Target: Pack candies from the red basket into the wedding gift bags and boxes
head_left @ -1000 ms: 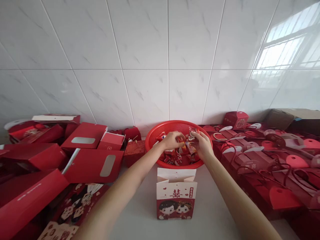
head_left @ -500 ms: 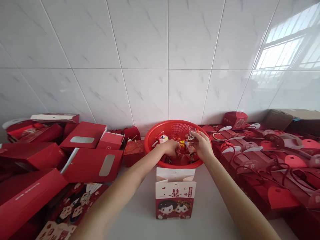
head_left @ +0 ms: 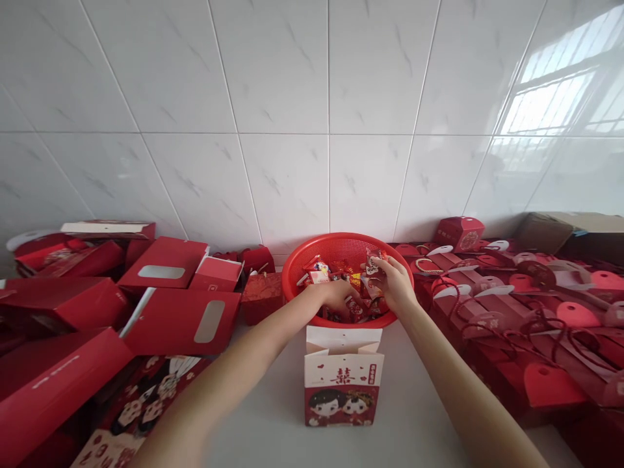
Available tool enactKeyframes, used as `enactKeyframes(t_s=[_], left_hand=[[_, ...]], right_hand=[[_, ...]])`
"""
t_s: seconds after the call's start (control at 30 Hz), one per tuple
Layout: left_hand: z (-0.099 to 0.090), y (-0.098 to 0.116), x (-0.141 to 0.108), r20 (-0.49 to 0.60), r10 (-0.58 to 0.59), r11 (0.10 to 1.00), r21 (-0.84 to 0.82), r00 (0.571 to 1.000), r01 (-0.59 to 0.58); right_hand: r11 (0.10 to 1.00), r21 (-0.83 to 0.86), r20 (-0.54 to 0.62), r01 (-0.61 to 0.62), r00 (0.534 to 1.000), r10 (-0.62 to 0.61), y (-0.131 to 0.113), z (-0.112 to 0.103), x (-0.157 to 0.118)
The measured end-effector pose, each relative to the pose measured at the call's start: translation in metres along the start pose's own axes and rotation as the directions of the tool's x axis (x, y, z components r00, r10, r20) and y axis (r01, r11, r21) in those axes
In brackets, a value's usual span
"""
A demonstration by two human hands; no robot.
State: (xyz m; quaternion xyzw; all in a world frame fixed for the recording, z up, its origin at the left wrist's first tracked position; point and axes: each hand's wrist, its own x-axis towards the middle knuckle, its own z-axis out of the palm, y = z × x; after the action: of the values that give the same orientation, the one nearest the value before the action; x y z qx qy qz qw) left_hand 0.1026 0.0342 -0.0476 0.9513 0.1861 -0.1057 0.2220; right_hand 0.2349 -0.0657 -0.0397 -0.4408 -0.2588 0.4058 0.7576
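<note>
A red plastic basket with mesh sides holds several wrapped candies in red, white and yellow wrappers. My left hand reaches into the basket with its fingers loosely apart over the candies; the fingertips are partly hidden. At the basket's right side, my right hand pinches a wrapped candy between thumb and fingers, above the rest. In front of the basket a red and white gift box stands upright, its top flaps open, with two cartoon faces on the front.
Red boxes lie piled on the left, beside a printed flat box. On the right are rows of red gift boxes with cord handles and a brown carton. A tiled wall rises behind the grey tabletop.
My left hand has shifted slightly within the basket and its fingers have loosened, showing more candies beneath. My right hand keeps its candy in nearly the same place.
</note>
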Motion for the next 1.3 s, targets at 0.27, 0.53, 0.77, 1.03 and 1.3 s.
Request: enactKeyframes(t_s=[0.27, 0.53, 0.77, 1.03, 1.3], left_hand=[[-0.004, 0.004, 0.000, -0.365, -0.047, 0.993, 0.081, 0.930, 0.082], [-0.010, 0.003, -0.002, -0.575, -0.070, 0.990, 0.061, 0.815, 0.129], [0.008, 0.024, 0.010, -0.164, 0.227, 0.974, 0.048, 0.960, -0.222], [0.013, 0.031, 0.030, -0.143, 0.112, 0.983, 0.162, 0.983, -0.089], [0.007, 0.025, 0.062, -0.184, -0.009, 0.997, 0.079, 0.983, 0.024]], right_hand=[[1.000, 0.019, 0.013, -0.002, 1.000, 0.001, -0.001, 0.001, -0.002], [1.000, 0.008, -0.011, 0.006, 1.000, -0.006, -0.002, 0.002, -0.001], [0.999, 0.041, -0.047, 0.026, 0.999, -0.024, 0.000, 0.003, -0.002], [0.996, 0.048, -0.072, 0.078, 0.995, -0.074, 0.001, 0.001, 0.005], [0.997, 0.005, -0.049, 0.071, 0.996, -0.070, 0.000, 0.001, 0.003]])
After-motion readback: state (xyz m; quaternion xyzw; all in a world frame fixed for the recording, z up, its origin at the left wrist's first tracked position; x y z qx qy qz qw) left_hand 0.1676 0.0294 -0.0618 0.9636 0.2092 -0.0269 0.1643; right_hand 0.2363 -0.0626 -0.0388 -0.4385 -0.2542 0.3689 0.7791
